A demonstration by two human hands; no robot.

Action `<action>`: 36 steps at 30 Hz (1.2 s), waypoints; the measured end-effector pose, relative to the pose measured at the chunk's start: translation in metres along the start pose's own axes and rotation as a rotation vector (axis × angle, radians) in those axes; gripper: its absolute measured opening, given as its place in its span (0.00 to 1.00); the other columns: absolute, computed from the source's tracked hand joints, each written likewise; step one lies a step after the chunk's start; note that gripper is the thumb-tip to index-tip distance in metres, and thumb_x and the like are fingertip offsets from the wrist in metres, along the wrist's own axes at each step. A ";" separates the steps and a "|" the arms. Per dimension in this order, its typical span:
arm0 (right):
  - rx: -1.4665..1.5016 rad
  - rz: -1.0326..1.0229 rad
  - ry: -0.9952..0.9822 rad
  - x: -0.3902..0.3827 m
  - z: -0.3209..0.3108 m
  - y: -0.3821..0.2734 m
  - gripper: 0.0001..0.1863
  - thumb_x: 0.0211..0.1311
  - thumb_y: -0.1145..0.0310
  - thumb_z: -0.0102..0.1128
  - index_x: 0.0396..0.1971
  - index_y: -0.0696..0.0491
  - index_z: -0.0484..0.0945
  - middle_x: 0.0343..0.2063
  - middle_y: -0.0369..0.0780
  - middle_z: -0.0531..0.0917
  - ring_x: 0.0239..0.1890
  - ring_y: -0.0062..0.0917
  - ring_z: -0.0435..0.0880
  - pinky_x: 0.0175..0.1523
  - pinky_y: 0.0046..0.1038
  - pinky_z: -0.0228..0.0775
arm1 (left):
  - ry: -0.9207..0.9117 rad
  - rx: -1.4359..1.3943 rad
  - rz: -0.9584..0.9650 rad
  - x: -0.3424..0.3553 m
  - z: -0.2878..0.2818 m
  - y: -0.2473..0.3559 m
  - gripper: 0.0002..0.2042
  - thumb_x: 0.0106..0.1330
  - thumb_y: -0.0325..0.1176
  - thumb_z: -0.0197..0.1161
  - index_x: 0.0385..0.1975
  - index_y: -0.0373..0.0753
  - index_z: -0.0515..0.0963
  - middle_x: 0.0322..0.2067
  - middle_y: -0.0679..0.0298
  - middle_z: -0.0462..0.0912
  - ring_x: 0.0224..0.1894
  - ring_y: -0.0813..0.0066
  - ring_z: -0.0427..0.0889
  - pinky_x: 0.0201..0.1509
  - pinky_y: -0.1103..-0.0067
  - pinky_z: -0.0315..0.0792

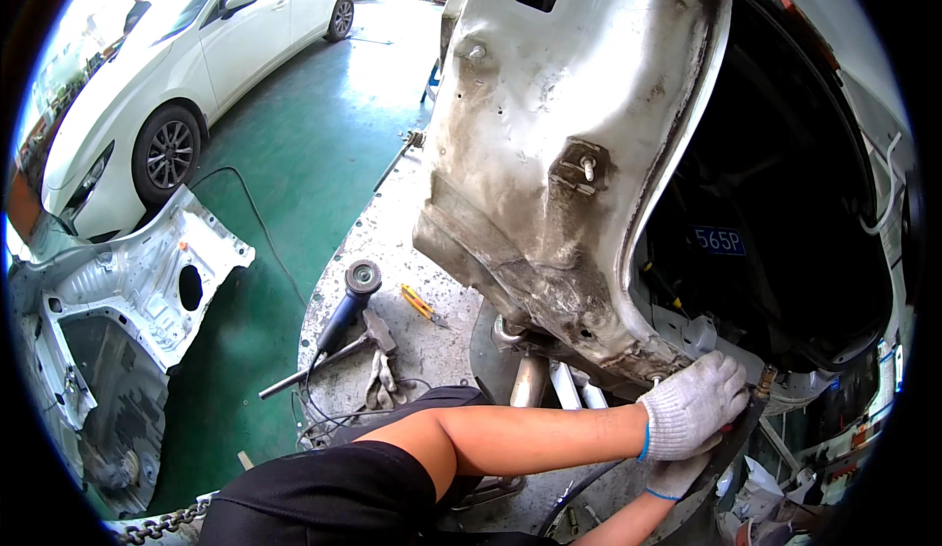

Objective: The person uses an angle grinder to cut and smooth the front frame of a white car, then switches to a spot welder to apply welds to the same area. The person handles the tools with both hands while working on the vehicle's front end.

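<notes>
My left hand [692, 404], in a white knit glove with a blue cuff, is closed around a dark hand tool [743, 428] with a brass fitting [763, 381] at its top. It presses against the lower edge of the bare, dirty metal car body panel [549, 154]. Just below, my right hand [677, 475], gloved the same way, grips the lower part of the same tool, where a black hose [579, 495] leads off. Its fingers are partly hidden. My left forearm reaches in from the lower left.
An angle grinder [348, 301], a hammer [329, 358], a yellow-handled tool [420, 303] and a pair of gloves [383, 381] lie on the grey platform [392, 222]. A cut-off body section [128, 291] stands left. A white car [196, 65] is parked behind on the green floor.
</notes>
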State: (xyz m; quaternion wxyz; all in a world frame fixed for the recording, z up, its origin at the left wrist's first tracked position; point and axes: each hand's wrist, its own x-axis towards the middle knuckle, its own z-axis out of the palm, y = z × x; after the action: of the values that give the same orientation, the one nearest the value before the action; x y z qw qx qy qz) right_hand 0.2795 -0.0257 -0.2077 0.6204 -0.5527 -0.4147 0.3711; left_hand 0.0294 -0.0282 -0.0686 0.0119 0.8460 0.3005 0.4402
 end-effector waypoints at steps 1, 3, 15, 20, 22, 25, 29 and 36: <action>0.005 0.000 -0.009 0.001 0.004 0.000 0.24 0.71 0.64 0.62 0.63 0.57 0.74 0.58 0.40 0.80 0.53 0.29 0.81 0.59 0.32 0.71 | 0.002 0.008 -0.001 -0.001 -0.004 -0.001 0.25 0.56 0.50 0.70 0.46 0.36 0.81 0.47 0.53 0.79 0.51 0.59 0.77 0.55 0.68 0.69; -0.005 0.002 0.011 -0.001 -0.003 0.000 0.24 0.71 0.64 0.62 0.62 0.57 0.75 0.57 0.40 0.80 0.53 0.29 0.81 0.59 0.32 0.71 | -0.003 -0.018 0.010 -0.001 0.000 0.000 0.25 0.56 0.50 0.70 0.46 0.36 0.81 0.47 0.53 0.79 0.51 0.59 0.77 0.55 0.69 0.69; 0.007 0.001 0.005 -0.002 0.001 -0.002 0.23 0.70 0.64 0.63 0.61 0.57 0.76 0.55 0.40 0.81 0.51 0.28 0.82 0.56 0.31 0.72 | -0.073 0.032 0.019 -0.001 -0.010 0.000 0.23 0.59 0.48 0.68 0.47 0.36 0.80 0.46 0.56 0.78 0.51 0.61 0.77 0.54 0.71 0.69; 0.010 -0.004 -0.004 -0.001 0.006 -0.003 0.22 0.70 0.64 0.63 0.60 0.57 0.77 0.54 0.40 0.81 0.50 0.28 0.82 0.55 0.31 0.73 | -0.012 0.037 0.031 -0.001 -0.004 -0.002 0.24 0.60 0.50 0.69 0.47 0.37 0.80 0.46 0.57 0.78 0.51 0.61 0.76 0.54 0.70 0.70; 0.008 -0.006 -0.007 -0.002 0.005 -0.003 0.22 0.70 0.64 0.63 0.60 0.57 0.77 0.54 0.40 0.82 0.49 0.28 0.82 0.55 0.31 0.73 | -0.010 0.036 0.027 0.000 -0.002 -0.002 0.24 0.60 0.50 0.69 0.47 0.38 0.80 0.46 0.57 0.78 0.51 0.61 0.76 0.54 0.70 0.70; 0.003 -0.007 0.002 -0.003 0.003 -0.003 0.22 0.70 0.64 0.63 0.59 0.57 0.77 0.53 0.40 0.82 0.49 0.27 0.82 0.54 0.31 0.73 | -0.042 0.028 0.021 0.001 -0.003 -0.001 0.24 0.60 0.51 0.70 0.47 0.38 0.80 0.46 0.56 0.78 0.51 0.61 0.76 0.54 0.69 0.70; 0.008 -0.007 0.001 -0.003 0.004 -0.004 0.22 0.70 0.64 0.64 0.59 0.57 0.78 0.53 0.39 0.82 0.48 0.27 0.83 0.53 0.31 0.74 | -0.024 0.020 0.021 0.000 0.000 -0.002 0.25 0.58 0.51 0.71 0.47 0.37 0.80 0.46 0.56 0.78 0.51 0.61 0.76 0.54 0.69 0.70; 0.012 -0.009 0.011 -0.007 0.002 -0.005 0.21 0.69 0.64 0.64 0.58 0.57 0.78 0.52 0.39 0.83 0.46 0.27 0.83 0.52 0.31 0.74 | 0.029 0.011 0.011 -0.002 -0.001 0.000 0.25 0.53 0.50 0.73 0.45 0.38 0.80 0.46 0.56 0.77 0.51 0.59 0.76 0.54 0.68 0.70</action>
State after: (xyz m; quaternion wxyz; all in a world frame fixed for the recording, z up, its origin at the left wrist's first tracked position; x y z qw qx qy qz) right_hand 0.2756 -0.0317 -0.2035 0.6276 -0.5490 -0.4117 0.3677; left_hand 0.0275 -0.0295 -0.0690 0.0003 0.8414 0.2984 0.4506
